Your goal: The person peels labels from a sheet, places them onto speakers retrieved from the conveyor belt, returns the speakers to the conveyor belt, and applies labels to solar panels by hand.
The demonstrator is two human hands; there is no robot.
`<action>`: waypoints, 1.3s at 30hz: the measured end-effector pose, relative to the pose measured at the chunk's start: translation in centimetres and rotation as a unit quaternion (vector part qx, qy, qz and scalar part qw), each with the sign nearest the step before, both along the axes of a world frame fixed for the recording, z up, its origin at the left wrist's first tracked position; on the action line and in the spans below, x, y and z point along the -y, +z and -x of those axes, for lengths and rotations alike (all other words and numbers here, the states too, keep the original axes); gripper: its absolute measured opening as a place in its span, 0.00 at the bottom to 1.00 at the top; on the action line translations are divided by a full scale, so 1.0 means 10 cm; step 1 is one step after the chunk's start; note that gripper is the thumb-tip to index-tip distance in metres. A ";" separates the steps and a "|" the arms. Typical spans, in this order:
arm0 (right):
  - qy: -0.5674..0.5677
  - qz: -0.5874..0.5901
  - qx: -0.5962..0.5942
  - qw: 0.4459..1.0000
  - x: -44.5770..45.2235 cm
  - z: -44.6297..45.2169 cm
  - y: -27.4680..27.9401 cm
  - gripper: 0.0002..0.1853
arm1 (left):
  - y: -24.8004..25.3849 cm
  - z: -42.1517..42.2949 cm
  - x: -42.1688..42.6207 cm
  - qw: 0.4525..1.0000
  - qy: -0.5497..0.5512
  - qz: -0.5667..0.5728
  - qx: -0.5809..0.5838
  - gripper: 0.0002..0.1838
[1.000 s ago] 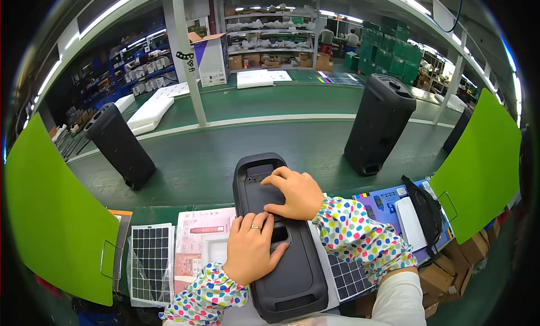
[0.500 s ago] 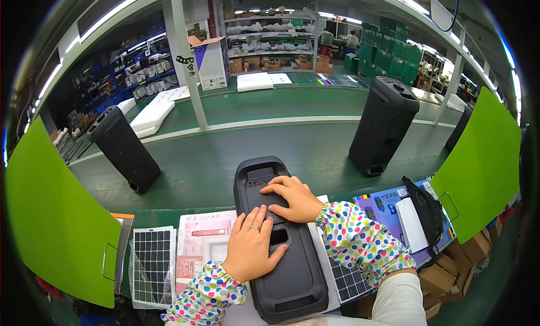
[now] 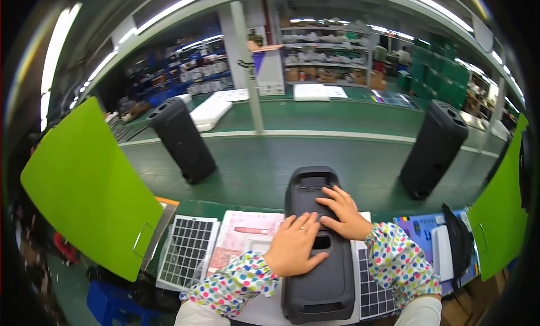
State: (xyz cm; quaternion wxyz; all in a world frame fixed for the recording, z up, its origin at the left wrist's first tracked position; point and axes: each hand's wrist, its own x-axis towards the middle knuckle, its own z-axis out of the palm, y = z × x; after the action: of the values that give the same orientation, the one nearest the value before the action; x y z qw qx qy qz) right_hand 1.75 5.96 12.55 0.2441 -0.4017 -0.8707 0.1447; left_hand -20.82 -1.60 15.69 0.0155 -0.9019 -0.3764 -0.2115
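Note:
A black speaker cabinet lies on its side on the bench in front of me, its long panel facing up. Flat on that panel, just left of a rectangular recess, rests my left hand, fingers stretched out and a ring on one finger. My right hand lies higher up on the same panel, its fingers spread. Neither hand grips anything. Patterned dotted sleeves cover both forearms. Parts of the panel are hidden under the hands.
Two more black speakers stand on the green conveyor, a left one and a right one. Solar panels and a pink printed sheet lie beside the cabinet. Green boards flank me; a blue stool is below left.
My view has swung to the left, so the whole scene sits further right. Both hands stay on the cabinet in nearly the same places.

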 end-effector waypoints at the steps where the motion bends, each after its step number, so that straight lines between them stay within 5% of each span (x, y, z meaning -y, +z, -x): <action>1: -0.007 -0.004 -0.021 1.000 0.00 0.01 -0.04 0.35 | -0.02 -0.01 -0.01 1.000 -0.004 -0.006 0.002 0.39; 7: -0.098 0.002 -0.121 0.988 0.10 0.09 -0.13 0.50 | 0.00 0.02 0.00 0.999 -0.007 -0.027 -0.031 0.41; 8: -0.114 0.037 -0.110 0.987 0.13 0.06 -0.14 0.57 | -0.01 0.02 0.01 0.999 -0.006 -0.030 -0.035 0.41; 11: -0.051 0.175 -0.260 0.948 0.29 -0.01 -0.16 0.60 | 0.01 0.03 0.01 0.999 -0.009 -0.029 -0.032 0.42; 15: -0.135 0.362 -0.378 0.841 0.39 0.00 -0.22 0.63 | -0.02 -0.01 -0.01 0.999 -0.032 -0.015 -0.019 0.44; 19: -0.136 0.391 -0.387 0.824 0.56 0.10 0.10 0.56 | -0.16 0.01 -0.07 0.999 -0.038 0.000 0.022 0.47; 23: -0.048 0.389 -0.420 0.819 0.43 -0.08 -0.25 0.46 | -0.23 0.00 -0.14 0.993 -0.071 0.095 0.011 0.50; 24: -0.078 0.422 -0.465 0.774 0.37 -0.13 -0.38 0.54 | -0.21 0.00 -0.14 0.993 -0.066 0.099 0.010 0.50; 25: -0.103 0.364 -0.440 0.814 0.47 -0.03 -0.20 0.35 | -0.22 -0.02 -0.14 0.992 -0.069 0.103 0.009 0.51; 27: -0.116 0.389 -0.434 0.804 0.53 -0.01 -0.09 0.41 | -0.25 -0.02 -0.15 0.992 -0.074 0.103 0.005 0.51; 36: -0.046 0.557 -0.415 0.718 0.72 -0.29 -0.30 0.27 | -0.12 0.01 -0.20 0.988 -0.075 0.135 -0.009 0.47; 39: -0.037 0.575 -0.375 0.726 0.84 -0.42 -0.47 0.29 | -0.21 -0.02 -0.73 0.983 -0.052 0.013 0.178 0.44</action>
State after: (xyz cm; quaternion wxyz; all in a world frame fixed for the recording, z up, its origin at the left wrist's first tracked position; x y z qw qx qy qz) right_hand 6.00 -2.46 7.88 0.2777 -0.4100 -0.4426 0.7476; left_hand -20.63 5.70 13.62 -0.0741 -0.8682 -0.3287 -0.3644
